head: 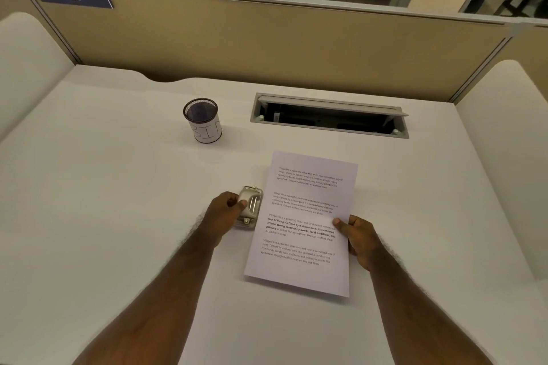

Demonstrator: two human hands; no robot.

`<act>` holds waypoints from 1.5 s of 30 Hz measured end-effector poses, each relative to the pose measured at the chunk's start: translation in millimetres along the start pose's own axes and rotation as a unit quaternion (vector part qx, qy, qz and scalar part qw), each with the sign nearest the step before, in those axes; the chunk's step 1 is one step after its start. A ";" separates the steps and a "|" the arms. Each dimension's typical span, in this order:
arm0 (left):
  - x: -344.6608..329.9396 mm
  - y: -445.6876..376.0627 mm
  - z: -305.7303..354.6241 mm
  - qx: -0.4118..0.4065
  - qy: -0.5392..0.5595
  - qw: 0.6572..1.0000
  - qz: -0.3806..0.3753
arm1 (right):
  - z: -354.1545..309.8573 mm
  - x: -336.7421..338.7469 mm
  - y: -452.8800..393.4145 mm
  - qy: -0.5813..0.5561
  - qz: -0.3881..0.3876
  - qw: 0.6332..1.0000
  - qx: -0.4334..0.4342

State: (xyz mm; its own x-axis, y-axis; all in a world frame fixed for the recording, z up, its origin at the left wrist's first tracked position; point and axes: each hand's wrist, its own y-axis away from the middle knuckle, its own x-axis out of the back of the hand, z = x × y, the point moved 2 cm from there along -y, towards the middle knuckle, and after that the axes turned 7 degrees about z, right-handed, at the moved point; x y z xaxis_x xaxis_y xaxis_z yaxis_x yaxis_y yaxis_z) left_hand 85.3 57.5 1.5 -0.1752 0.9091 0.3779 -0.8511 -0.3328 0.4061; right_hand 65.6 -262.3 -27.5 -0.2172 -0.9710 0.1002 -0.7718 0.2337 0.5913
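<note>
A printed sheet of paper [305, 216] lies on the white desk [103, 216], slightly tilted, with several paragraphs of text. Its left edge sits in or against a small silver hole punch [251, 204]. My left hand [224, 212] grips the punch from the left, thumb on its top. My right hand [357, 234] pinches the paper's right edge, thumb on top of the sheet.
A black mesh cup [203, 120] with a white label stands at the back, left of centre. An open cable hatch [329, 115] is set into the desk behind the paper. Tan partition walls [267, 44] enclose the desk at the back and sides.
</note>
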 end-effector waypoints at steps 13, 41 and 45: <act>-16.4 13.2 5.5 -0.009 -0.014 1.000 -0.013 | 0.7 -0.7 -2.8 0.012 0.008 1.000 0.006; -28.4 -7.1 18.2 0.182 0.055 0.981 -0.048 | -1.6 -1.8 -0.1 0.029 0.004 1.000 0.010; -27.5 -9.3 14.8 0.186 0.056 0.980 -0.042 | -1.2 -2.1 -0.8 0.036 0.006 0.999 0.011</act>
State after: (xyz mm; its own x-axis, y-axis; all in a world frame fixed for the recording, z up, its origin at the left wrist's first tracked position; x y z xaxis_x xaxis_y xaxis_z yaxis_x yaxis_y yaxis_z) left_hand 105.4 31.9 -0.3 -0.1836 0.9520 0.2448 -0.6283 -0.3052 0.7156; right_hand 67.3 -260.5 -27.2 -0.1833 -0.9690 0.1655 -0.7822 0.2457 0.5726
